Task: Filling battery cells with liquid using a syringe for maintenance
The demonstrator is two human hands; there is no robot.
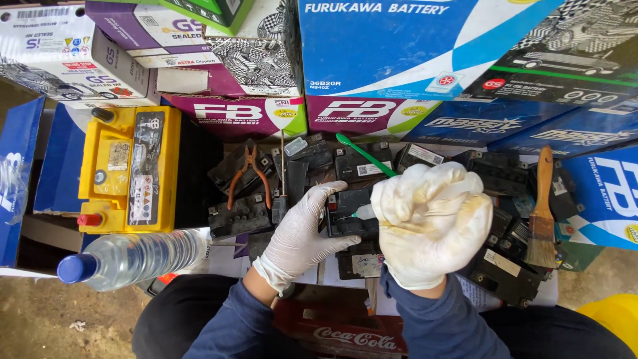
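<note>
Head view, looking down over dark blue sleeves and two white-gloved hands. Left hand [302, 229] resting flat-fingered against the left side of a small black battery [349, 213], grip loose and open, holding nothing. Right hand [432, 223] stained yellowish, grip closed in a fist around a small squeeze bottle, its pale nozzle [364, 212] pointing left and touching the top of that battery. Battery sitting at the centre of a crowded pile of similar black batteries [498, 173]. Green-handled tool [364, 154] lying just behind the right hand. Red-handled pliers [249, 174] to the left on the pile. Paintbrush [543, 213] with wooden handle to the right. Large yellow battery [129, 169] at far left, clear water bottle [133, 258] with blue cap below it. Stacked cardboard boxes [412, 46] along the back.
</note>
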